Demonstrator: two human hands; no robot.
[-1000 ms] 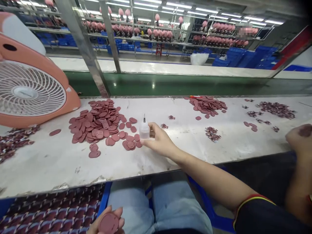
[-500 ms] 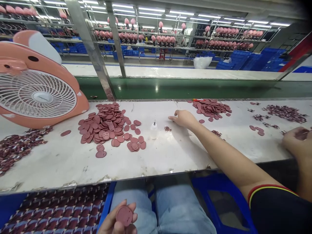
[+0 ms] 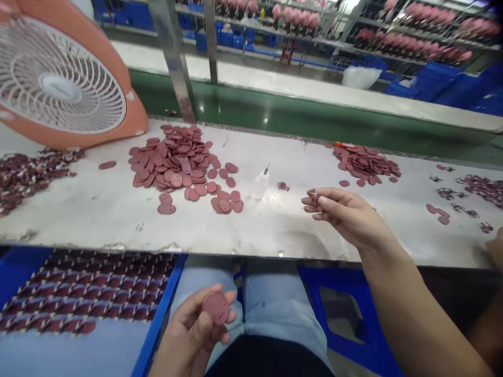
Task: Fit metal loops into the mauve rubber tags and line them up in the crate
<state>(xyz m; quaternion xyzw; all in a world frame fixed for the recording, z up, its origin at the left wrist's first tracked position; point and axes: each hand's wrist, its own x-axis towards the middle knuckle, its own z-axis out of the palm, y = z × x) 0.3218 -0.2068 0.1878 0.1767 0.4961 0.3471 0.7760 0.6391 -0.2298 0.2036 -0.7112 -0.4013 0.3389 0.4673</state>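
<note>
Above my lap, my left hand (image 3: 202,319) is closed around a dark-red oval disc (image 3: 216,308) with tiny holes in its face. Over the white table (image 3: 188,230), my right hand (image 3: 341,212) pinches a small brownish piece with a shiny bit (image 3: 313,197) between thumb and fingers; its exact kind is too small to make out. Left of that hand lies a little cluster of similar bits (image 3: 283,186). Beside the cluster stands a small translucent bottle (image 3: 260,184) with a thin needle tip. A large heap of dark-red discs (image 3: 173,159) lies farther left.
An orange fan (image 3: 135,112) stands at the left behind a pile of small assembled parts (image 3: 27,175). Another disc heap (image 3: 365,163) lies at the right. A blue crate (image 3: 157,319) with rows of finished pieces sits below left. At the right edge a co-worker's hand (image 3: 495,246) shows.
My right hand has come back from the far part of the table toward me, now pinching a small piece. My left hand has risen slightly with the disc. The view has tilted down.
</note>
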